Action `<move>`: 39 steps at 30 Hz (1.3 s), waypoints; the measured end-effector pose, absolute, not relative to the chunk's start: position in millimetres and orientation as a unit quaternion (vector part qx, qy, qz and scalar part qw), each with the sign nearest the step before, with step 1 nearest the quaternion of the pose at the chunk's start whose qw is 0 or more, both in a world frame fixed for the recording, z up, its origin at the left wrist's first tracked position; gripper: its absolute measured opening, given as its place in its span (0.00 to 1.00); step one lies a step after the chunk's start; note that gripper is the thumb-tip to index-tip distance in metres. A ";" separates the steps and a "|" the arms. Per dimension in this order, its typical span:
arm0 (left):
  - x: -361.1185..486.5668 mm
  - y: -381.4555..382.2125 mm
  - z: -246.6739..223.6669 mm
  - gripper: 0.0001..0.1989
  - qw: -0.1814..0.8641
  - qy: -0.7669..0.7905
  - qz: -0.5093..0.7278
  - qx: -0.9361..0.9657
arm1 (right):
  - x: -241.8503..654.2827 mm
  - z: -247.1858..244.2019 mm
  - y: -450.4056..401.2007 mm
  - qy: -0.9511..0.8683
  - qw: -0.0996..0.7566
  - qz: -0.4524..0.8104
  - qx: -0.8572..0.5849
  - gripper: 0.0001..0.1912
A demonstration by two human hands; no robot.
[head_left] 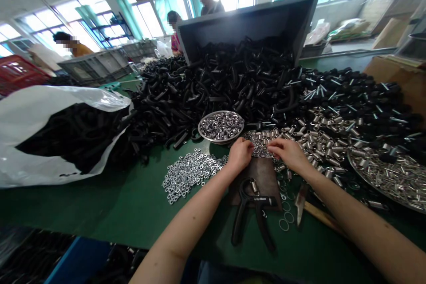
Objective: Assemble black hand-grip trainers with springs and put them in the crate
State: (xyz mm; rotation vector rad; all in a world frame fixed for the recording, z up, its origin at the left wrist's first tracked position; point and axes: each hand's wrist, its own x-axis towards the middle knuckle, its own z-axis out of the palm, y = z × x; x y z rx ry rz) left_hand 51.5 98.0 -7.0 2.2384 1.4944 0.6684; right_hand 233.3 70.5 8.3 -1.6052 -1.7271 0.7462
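My left hand [240, 154] is closed with the fingertips pressed together, over the near side of a dish of small metal parts [259, 150]. Facing it, my right hand [289, 152] also pinches its fingers; whatever either hand holds is too small to make out. Below them, a black hand grip strengthener [245, 199] with a coil spring lies with its top on a dark metal plate [264, 171], its handles spread toward me. Behind my left hand stands a round bowl [200, 131] full of small shiny metal pieces. Loose nuts [186, 171] are heaped left of that hand.
Black plastic handles [199, 93] spill from a tipped grey bin [248, 26]. Coil springs [313, 142] and a tray of metal pins [392, 177] are on the right. A wooden-handled tool [319, 215] lies under my right forearm. A white bag [66, 93] sits left; people are behind.
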 end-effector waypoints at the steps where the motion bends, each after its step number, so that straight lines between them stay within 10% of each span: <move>1: 59.2 99.8 -6.4 0.08 0.175 0.525 0.229 0.801 | 236.5 8.1 68.4 -0.654 0.331 0.286 -0.617 0.10; 16: 109.0 118.3 -2.0 0.09 0.167 0.534 0.100 0.823 | 245.1 14.7 48.2 -0.616 0.348 0.302 -0.639 0.08; 39: -27.9 -0.6 1.2 0.08 0.472 0.544 0.323 0.614 | 173.8 5.1 6.6 -0.823 0.227 0.181 -0.489 0.10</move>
